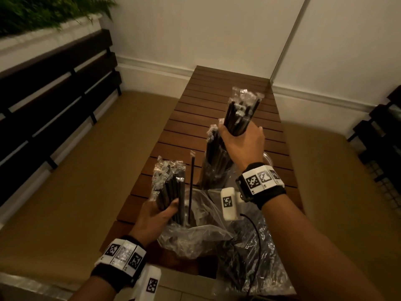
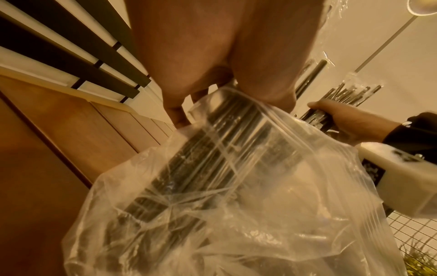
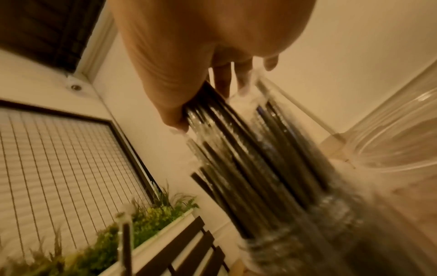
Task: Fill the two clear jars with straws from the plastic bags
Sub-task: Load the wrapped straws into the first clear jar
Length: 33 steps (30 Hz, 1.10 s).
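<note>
Crumpled clear plastic bags (image 1: 217,235) heaped at near end of slatted wooden bench (image 1: 219,83), spilling over right near corner. Left hand (image 1: 156,218), fingers (image 2: 175,112) curled round bundle of wrapped black straws (image 1: 171,187), bundle standing up out of nearest bag. One single straw (image 1: 192,183) upright just beside. Farther along, clear jar (image 1: 217,166) mid-bench, already packed with straws. Right hand (image 1: 243,142) above jar, fingers (image 3: 222,82) wrapped round second straw bundle (image 1: 240,114). Another clear jar rim (image 3: 402,142) close by at right.
</note>
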### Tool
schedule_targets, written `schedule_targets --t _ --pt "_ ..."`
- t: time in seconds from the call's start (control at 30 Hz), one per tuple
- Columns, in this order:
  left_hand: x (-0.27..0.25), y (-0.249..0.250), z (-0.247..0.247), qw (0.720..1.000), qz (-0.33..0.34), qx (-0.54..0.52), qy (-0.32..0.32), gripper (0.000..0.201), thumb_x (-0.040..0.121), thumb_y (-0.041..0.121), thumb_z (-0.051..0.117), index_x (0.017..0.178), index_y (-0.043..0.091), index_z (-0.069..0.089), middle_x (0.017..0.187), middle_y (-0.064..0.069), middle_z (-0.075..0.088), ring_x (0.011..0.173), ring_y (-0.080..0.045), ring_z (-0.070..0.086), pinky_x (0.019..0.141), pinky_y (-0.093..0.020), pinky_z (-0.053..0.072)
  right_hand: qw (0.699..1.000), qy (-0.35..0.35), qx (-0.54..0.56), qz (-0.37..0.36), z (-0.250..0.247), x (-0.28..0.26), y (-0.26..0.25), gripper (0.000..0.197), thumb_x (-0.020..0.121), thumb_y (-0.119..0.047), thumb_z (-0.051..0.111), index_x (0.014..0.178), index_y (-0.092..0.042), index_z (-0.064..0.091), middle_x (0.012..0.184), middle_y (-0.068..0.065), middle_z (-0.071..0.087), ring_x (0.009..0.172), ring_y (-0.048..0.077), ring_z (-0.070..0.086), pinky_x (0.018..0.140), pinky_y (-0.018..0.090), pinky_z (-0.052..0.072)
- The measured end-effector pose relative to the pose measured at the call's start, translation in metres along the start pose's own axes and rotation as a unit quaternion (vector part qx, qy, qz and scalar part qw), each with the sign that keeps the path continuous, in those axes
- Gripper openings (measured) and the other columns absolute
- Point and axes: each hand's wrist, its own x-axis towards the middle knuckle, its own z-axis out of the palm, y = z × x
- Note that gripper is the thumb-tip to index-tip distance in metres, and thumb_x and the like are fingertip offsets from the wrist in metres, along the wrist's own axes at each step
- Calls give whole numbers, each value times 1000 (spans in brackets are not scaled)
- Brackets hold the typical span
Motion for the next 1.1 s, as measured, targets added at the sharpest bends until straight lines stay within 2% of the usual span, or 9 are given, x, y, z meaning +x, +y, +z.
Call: schedule_targets --t 0.07,0.2,0.37,0.43,0.53,0.67,0.87,1.0,1.1 --pt "0 0 0 1000 -11 3 -4 15 85 35 64 84 41 78 91 13 78 90 6 69 73 -13 55 999 -33 -43 4 2 -6 5 31 85 -56 67 102 -30 67 122 -3 66 134 26 50 121 57 15" --pt "1 -1 -1 1000 -25 7 -8 18 88 33 63 81 42 77 83 20 76 85 12 67 66 -7 51 998 -63 -17 18 1 -12 10 51 71 -66 73 110 -33 64 126 -6 60 131 26 50 111 62 34" --pt "1 -1 -1 1000 -16 -4 -7 28 84 37 62 108 26 73 102 10 76 100 2 68 80 -17 56 993 28 117 -10 -25 1 -12 101 68 -60 81 150 -32 30 156 -1 36 141 13 34 108 33 30" --pt "2 -1 -1 1000 -10 -6 -4 33 85 35 63 112 20 73 107 5 76 103 -3 69 85 -21 57 991 63 88 -84 -36 13 -25 91 78 -56 76 150 -26 31 156 0 35 138 7 32 109 28 28" --pt "3 -1 0 1000 -13 -2 4 25 92 23 62 113 16 73 106 4 76 102 -5 70 82 -18 58 985 7 -46 -164 -34 29 -35 70 91 -54 60 149 -21 38 153 2 39 141 18 37 117 46 33" --pt "2 1 0 1000 -16 6 9 19 93 22 62 106 18 75 98 5 78 95 -5 72 71 -15 57 963 -145 -151 -170 -16 26 -24 55 103 -46 44 152 -23 35 152 5 43 140 25 41 118 45 28" --pt "0 3 0 1000 -17 9 17 19 92 22 62 105 17 76 99 0 78 97 -10 73 84 -29 59 954 -197 -167 -156 1 8 1 67 98 -56 49 153 -22 31 155 4 42 145 23 34 122 48 22" --pt "-1 6 1 1000 -12 -1 15 17 92 22 63 102 20 76 97 4 78 94 -6 73 76 -20 59 962 -62 -174 -199 -9 16 -12 67 87 -73 49 141 -33 46 141 -5 55 133 17 45 106 42 27" --pt "-1 6 3 1000 -12 -7 17 14 92 19 63 94 26 75 85 15 78 86 4 72 65 -9 54 968 19 -123 -219 -20 25 -32 51 94 -61 48 135 -31 53 136 -7 58 129 15 47 99 34 24"
